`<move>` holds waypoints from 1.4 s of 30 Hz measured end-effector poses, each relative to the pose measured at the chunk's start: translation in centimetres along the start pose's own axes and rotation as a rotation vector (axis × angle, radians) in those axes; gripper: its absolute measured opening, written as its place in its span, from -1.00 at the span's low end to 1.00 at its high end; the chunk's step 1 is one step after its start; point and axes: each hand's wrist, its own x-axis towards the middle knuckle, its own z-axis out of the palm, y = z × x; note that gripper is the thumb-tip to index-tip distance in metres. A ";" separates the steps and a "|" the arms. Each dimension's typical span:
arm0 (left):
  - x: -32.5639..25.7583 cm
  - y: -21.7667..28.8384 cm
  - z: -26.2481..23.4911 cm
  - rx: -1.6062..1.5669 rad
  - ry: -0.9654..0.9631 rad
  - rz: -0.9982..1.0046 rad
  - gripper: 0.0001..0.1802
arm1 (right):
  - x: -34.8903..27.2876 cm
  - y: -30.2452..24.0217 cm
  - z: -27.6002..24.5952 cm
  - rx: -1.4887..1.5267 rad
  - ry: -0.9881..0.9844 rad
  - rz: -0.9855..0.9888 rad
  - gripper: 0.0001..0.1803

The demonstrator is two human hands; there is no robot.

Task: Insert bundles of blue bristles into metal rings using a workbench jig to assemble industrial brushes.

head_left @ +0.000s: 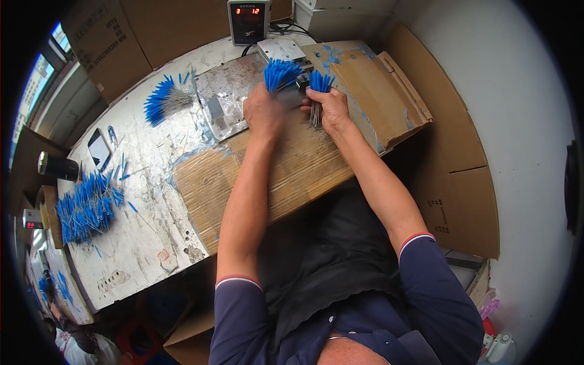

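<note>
My left hand (pixel 261 111), slightly blurred, is closed around a thick bundle of blue-tipped wires (pixel 281 74), the blue ends fanning out above the fist. To its right, my right hand (pixel 333 108) grips a smaller bundle of blue-tipped wires (pixel 320 81); thin silvery stems hang below its fingers. Between the two bundles a small black part (pixel 302 79) of a bench device shows. Both hands are over the far edge of a tape-covered cardboard sheet (pixel 243 182), beside a worn metal plate (pixel 228 112).
A pile of blue-tipped wires (pixel 161 100) lies left of the plate, and a larger heap (pixel 88 207) farther left. Near that are a phone (pixel 98 149) and a dark cup (pixel 58 166). A counter with red digits (pixel 248 23) stands behind; a cardboard box (pixel 371 91) sits right.
</note>
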 end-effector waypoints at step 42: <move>-0.1 0.3 0.0 0.032 -0.012 -0.078 -0.84 | 0.4 -0.1 1.9 -0.113 0.099 -0.007 -0.81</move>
